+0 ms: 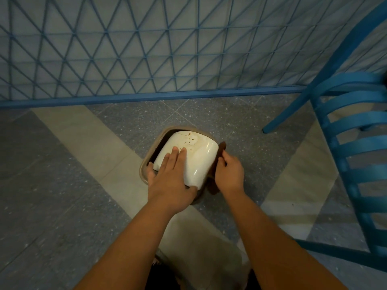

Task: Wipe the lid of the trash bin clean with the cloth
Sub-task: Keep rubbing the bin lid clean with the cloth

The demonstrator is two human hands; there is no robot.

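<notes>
A small trash bin (146,164) with a tan rim stands on the floor below me. Its cream swing lid (196,155) is tilted and carries brown spots and smears near its far edge. My left hand (169,176) lies flat on the lid's near left part, fingers spread, thumb at the rim. My right hand (229,172) sits at the lid's right side, closed on a dark brown cloth (213,188). The cloth shows beside the lid above and below that hand; most of it is hidden.
A blue slatted chair (354,147) stands close on the right, one leg reaching the floor near the bin. A blue lattice fence (146,59) with a base rail runs across behind the bin. The floor is grey speckled tile with pale bands.
</notes>
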